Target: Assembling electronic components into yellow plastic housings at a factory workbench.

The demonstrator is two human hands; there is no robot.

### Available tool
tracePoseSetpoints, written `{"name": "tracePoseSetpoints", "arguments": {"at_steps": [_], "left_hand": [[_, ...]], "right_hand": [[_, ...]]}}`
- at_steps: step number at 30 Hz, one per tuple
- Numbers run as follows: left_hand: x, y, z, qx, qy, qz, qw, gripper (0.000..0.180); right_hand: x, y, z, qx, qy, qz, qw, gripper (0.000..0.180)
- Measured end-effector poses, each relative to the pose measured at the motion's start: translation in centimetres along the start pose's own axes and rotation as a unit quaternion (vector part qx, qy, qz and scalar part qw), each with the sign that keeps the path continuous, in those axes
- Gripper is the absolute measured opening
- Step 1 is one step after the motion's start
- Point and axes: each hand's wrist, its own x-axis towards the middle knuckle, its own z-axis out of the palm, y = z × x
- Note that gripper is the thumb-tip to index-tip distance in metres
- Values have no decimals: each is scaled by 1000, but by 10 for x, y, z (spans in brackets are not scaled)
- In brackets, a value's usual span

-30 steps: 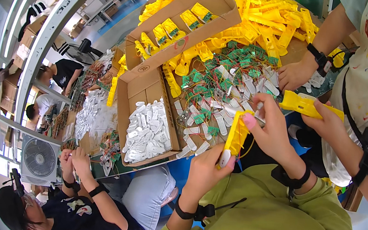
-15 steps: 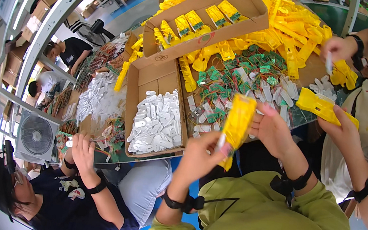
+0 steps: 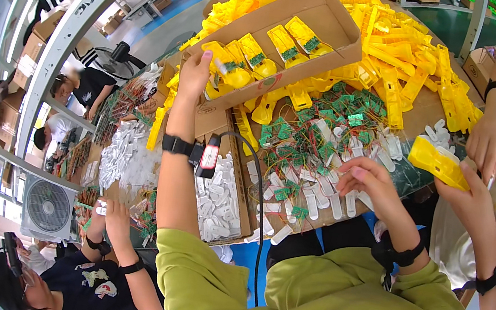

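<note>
At box edge: left hand (image 3: pixel 195 73) grip closed on cardboard box (image 3: pixel 320 18); right hand (image 3: pixel 365 178) grip loose, empty, over white parts (image 3: pixel 325 198).

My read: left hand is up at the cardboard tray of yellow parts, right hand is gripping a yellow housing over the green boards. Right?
Not quite. In the head view the right hand grips nothing; it hovers with curled fingers over the green boards. The left hand is indeed up at the cardboard tray of yellow parts.
</note>
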Motion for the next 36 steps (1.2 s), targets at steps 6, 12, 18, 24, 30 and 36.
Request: {"name": "tracePoseSetpoints", "arguments": {"at_steps": [6, 12, 18, 24, 30, 36], "left_hand": [[-50, -25, -41, 96, 44, 34, 994, 31], [-123, -36, -76, 137, -34, -86, 986, 27], [-193, -52, -54, 231, -232, -94, 940, 36], [-198, -71, -39, 272, -242, -16, 931, 44], [-200, -80, -51, 235, -182, -53, 953, 19], [-196, -19, -60, 267, -60, -10, 962, 15]], "right_hand": [[21, -8, -40, -171, 136, -134, 967, 19], [67, -6, -114, -617, 336, -201, 683, 33], [90, 10, -159, -689, 316, -54, 649, 54], [87, 5, -197, -694, 314, -20, 648, 57], [81, -4, -168, -531, 379, -84, 753, 45], [52, -22, -153, -270, 319, 9, 908, 44]]}}
